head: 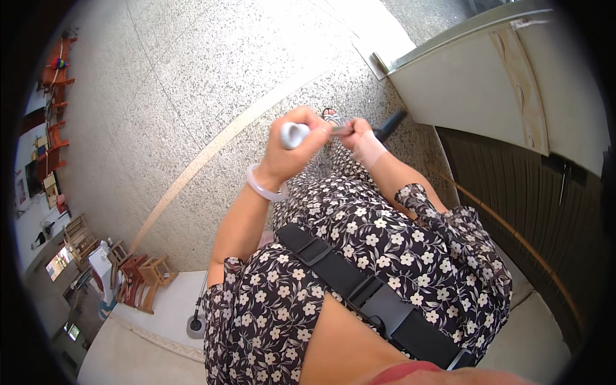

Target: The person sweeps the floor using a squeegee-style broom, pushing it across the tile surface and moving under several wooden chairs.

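Observation:
My left hand (296, 137), with a pale bangle on its wrist, is closed around the white, rounded end of a handle (294, 135). A metallic rod-like part (340, 130) runs from there to my right hand (357, 132), whose fingers grip it. A dark, long piece (392, 124) sticks out beyond my right hand towards the floor; whether it belongs to the same tool I cannot tell. The hands are blurred. Below them shows a sandalled foot (330, 115) on the speckled floor.
A white panel (462, 77) and a dark ribbed surface (510, 202) stand close on the right, with a thin bamboo-like pole (512, 231) across it. Small wooden chairs (156, 279) and a flat round mop head (195, 326) are at lower left. Reddish wooden furniture (57, 134) lines the far left.

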